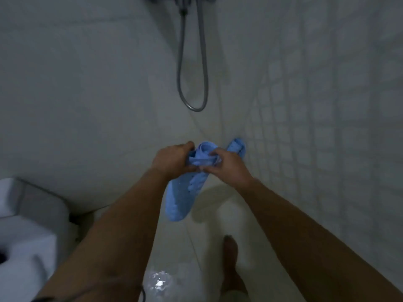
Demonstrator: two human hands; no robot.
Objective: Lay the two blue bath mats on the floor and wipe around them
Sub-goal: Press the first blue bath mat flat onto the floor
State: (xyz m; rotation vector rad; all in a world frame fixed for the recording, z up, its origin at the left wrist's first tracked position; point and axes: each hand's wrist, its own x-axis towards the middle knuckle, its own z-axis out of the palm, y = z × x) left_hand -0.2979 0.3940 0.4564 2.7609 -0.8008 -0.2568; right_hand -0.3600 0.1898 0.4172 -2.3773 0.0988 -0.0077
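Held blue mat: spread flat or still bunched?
Bunched. Both hands, left hand and right hand, grip the blue bath mat off the floor, hanging curled.

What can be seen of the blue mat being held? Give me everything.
The blue mat in hand is light blue, soft and rubbery-looking, with small holes or dimples in its surface. It is bunched and folded at the top, where the left hand and right hand both grip it, and its lower part hangs limp above the pale floor, casting a shadow there. Nothing else visibly touches it. The picture is blurred, so finer detail is unclear.
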